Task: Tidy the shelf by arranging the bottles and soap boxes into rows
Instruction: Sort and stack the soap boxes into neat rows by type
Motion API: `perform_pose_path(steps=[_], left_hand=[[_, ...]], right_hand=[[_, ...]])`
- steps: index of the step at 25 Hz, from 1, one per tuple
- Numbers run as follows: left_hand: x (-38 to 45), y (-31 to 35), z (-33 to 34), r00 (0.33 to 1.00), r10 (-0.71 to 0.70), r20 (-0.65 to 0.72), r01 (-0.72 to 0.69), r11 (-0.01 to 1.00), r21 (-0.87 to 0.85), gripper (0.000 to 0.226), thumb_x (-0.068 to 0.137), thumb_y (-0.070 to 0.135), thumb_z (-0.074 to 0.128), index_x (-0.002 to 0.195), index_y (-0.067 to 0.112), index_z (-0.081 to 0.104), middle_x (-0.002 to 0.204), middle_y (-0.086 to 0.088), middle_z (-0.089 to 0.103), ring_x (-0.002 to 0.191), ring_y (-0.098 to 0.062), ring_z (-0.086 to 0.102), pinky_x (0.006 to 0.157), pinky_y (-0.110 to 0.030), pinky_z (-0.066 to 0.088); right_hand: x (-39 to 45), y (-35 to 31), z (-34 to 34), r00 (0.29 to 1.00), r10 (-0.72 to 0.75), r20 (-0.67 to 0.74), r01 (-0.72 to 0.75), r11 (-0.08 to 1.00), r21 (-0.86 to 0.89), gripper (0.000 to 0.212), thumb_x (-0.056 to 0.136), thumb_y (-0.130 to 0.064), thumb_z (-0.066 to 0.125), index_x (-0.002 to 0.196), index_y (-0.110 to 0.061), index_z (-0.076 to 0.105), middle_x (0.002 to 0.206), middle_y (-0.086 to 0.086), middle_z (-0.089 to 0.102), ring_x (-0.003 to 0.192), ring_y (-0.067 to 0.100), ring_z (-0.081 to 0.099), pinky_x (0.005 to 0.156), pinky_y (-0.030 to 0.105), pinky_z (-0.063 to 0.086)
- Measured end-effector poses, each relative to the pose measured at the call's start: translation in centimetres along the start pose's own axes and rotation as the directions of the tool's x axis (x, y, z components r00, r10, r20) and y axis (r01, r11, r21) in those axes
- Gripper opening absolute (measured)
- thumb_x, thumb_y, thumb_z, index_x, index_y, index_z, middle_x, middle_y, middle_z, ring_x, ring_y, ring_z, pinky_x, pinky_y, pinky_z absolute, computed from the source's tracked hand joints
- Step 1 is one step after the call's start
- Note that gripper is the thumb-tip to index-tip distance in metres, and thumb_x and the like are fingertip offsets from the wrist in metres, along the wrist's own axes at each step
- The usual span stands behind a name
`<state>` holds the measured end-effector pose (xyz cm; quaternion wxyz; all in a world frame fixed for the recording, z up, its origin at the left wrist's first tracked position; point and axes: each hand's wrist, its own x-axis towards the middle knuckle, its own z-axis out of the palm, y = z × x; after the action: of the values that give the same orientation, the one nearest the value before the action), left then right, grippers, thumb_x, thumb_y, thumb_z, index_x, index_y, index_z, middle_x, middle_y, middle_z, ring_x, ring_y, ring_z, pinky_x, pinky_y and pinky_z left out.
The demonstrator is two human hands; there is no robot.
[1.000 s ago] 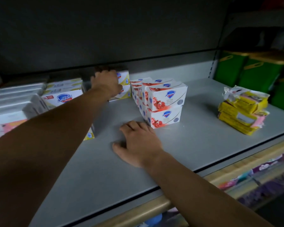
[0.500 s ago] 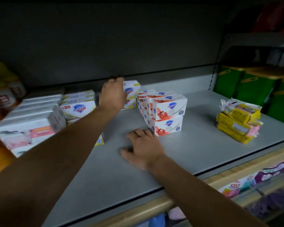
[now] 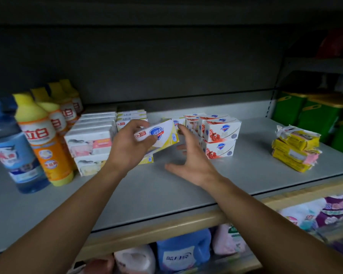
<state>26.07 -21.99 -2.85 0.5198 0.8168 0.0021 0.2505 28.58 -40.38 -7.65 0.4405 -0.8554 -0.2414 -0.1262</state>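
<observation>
left hand (image 3: 130,144): fingers and thumb curled round yellow-white soap box (image 3: 160,135), lifted off shelf (image 3: 147,192), just left of red-white soap stack (image 3: 216,135) | right hand (image 3: 190,155): fingers spread, empty, before same stack

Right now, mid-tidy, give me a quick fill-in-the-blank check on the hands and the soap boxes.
1. The left hand holds a white and ____ soap box above the shelf.
2. The right hand is open and holds ____.
3. The red-printed soap boxes are stacked ____ high.
4. The yellow wrapped packs lie at the ____ end of the shelf.

Missing words: yellow; nothing; two; right
</observation>
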Motion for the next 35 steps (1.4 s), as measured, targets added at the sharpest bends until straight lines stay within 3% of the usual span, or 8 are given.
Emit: perform_pose_path(steps=[4,8,15,18,23,28,31,35], left_hand=[[-1.5,-0.5,-2.5,0.977,-0.151,0.147,0.193,0.924,-0.331,0.013,0.083,0.007,0.072,0.093,0.016,0.070,0.096,-0.005,0.075,0.088,-0.024,0.071,0.078,-0.038,0.056],[-2.3,-1.5,-4.4,0.916,-0.185,0.355,0.341,0.824,-0.453,0.021,0.075,0.019,0.074,0.095,0.013,0.075,0.104,-0.011,0.074,0.096,-0.028,0.071,0.081,-0.039,0.058],[-4.0,-4.1,-4.6,0.846,-0.306,0.436,0.508,0.709,-0.489,0.049,0.072,0.059,0.072,0.097,0.017,0.069,0.087,-0.014,0.071,0.064,-0.022,0.066,0.060,-0.036,0.057],[-4.7,-4.8,-3.4,0.848,-0.382,0.367,0.514,0.761,-0.396,0.073,0.059,0.078,0.069,0.091,0.013,0.068,0.067,-0.013,0.067,0.054,-0.020,0.061,0.054,-0.032,0.054],[-4.7,-5.5,-2.4,0.876,-0.397,0.273,0.474,0.810,-0.344,0.053,0.085,0.062,0.057,0.091,0.010,0.065,0.054,-0.007,0.062,0.045,-0.017,0.057,0.046,-0.028,0.050],[-4.7,-5.8,-3.1,0.866,-0.378,0.327,0.494,0.740,-0.455,0.050,0.089,0.059,0.056,0.096,0.010,0.065,0.062,-0.012,0.064,0.050,-0.020,0.058,0.050,-0.030,0.052],[-4.6,-5.8,-3.1,0.868,-0.389,0.308,0.496,0.666,-0.558,0.034,0.092,0.044,0.060,0.095,0.011,0.068,0.075,-0.010,0.071,0.053,-0.019,0.063,0.054,-0.031,0.055],[-4.6,-6.0,-3.3,0.899,-0.329,0.288,0.434,0.587,-0.684,0.019,0.095,0.023,0.060,0.081,0.016,0.072,0.083,-0.009,0.074,0.070,-0.023,0.070,0.061,-0.031,0.058]], right_hand=[[0.2,-3.0,-0.1,0.984,-0.169,0.049,0.170,0.985,-0.018,0.098,0.073,-0.018,0.079,0.150,-0.036,0.021,0.147,-0.016,0.032,0.122,-0.015,0.038,0.098,0.012,0.040],[-0.3,-4.7,-0.2,0.978,-0.178,0.111,0.170,0.982,0.080,0.079,0.073,-0.011,0.080,0.139,-0.032,0.043,0.117,-0.035,0.046,0.103,-0.023,0.047,0.081,-0.004,0.034],[-1.8,-5.0,1.3,0.948,0.287,0.139,-0.319,0.857,0.406,0.024,0.089,-0.041,0.065,0.104,-0.022,0.065,0.097,0.006,0.071,0.068,0.016,0.067,0.074,0.036,0.059],[-1.8,-4.8,1.7,0.841,0.463,0.279,-0.537,0.773,0.336,0.056,0.087,-0.068,0.047,0.089,-0.017,0.069,0.070,0.005,0.070,0.054,0.018,0.065,0.055,0.030,0.057],[-1.5,-4.1,1.9,0.721,0.575,0.387,-0.689,0.655,0.311,0.067,0.085,-0.074,0.038,0.079,-0.015,0.068,0.057,0.005,0.066,0.048,0.017,0.064,0.049,0.023,0.051],[-1.6,-4.2,2.2,0.847,0.471,0.244,-0.529,0.714,0.458,0.034,0.089,-0.042,0.063,0.109,-0.015,0.064,0.089,0.007,0.068,0.056,0.018,0.065,0.057,0.030,0.056],[-2.1,-4.4,2.1,0.979,0.198,0.052,-0.204,0.932,0.300,0.055,0.078,-0.017,0.078,0.127,-0.024,0.053,0.116,-0.003,0.063,0.080,0.011,0.069,0.074,0.027,0.057],[-2.5,-4.8,3.0,0.996,0.090,0.015,-0.087,0.891,0.445,0.049,0.087,-0.011,0.070,0.128,-0.030,0.052,0.122,-0.013,0.060,0.093,0.006,0.066,0.082,0.023,0.053]])
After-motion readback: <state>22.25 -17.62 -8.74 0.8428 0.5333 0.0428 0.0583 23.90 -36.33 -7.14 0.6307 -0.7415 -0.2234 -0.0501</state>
